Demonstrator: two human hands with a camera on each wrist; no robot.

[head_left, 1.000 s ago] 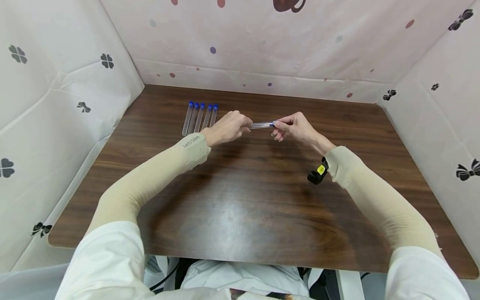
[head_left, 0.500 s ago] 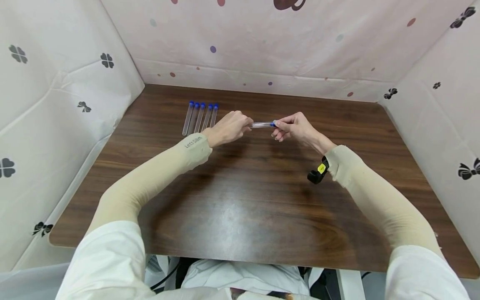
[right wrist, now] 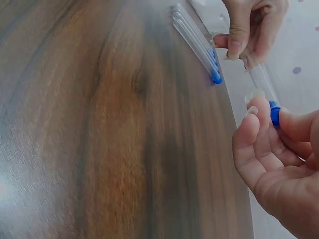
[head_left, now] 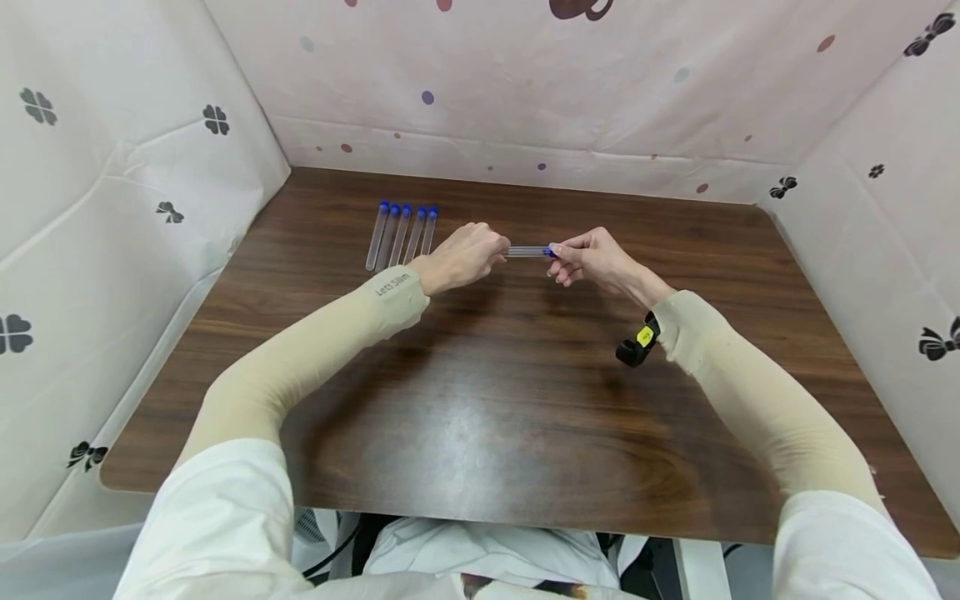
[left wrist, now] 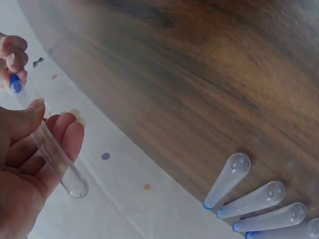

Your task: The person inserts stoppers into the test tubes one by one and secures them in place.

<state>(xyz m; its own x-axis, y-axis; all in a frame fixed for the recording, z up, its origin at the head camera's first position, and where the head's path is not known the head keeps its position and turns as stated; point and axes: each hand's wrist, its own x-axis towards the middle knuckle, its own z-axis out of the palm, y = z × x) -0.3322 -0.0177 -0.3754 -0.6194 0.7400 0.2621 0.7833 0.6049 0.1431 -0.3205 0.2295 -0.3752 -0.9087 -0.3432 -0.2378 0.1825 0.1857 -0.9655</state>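
Observation:
Between my hands, a clear test tube (head_left: 528,251) with a blue cap (head_left: 551,249) is held level above the table. My left hand (head_left: 468,252) grips the tube's body; in the left wrist view the rounded bottom (left wrist: 76,187) pokes out past the palm and the thumb presses on the glassy side. At the capped end, my right hand (head_left: 597,260) pinches the blue cap (right wrist: 274,113) between thumb and fingers. The tube looks see-through, with no contents visible. Several more capped test tubes (head_left: 402,237) lie side by side just left of my left hand, their lower ends partly hidden by it.
The brown wooden table (head_left: 480,392) spreads under both arms. White patterned sheeting (head_left: 480,92) closes off the back and both sides. A black wrist camera mount (head_left: 636,343) hangs at my right wrist.
Both hands have shifted very slightly to the right with the tube, which now lies a little more level. The grips and the row of tubes stay the same.

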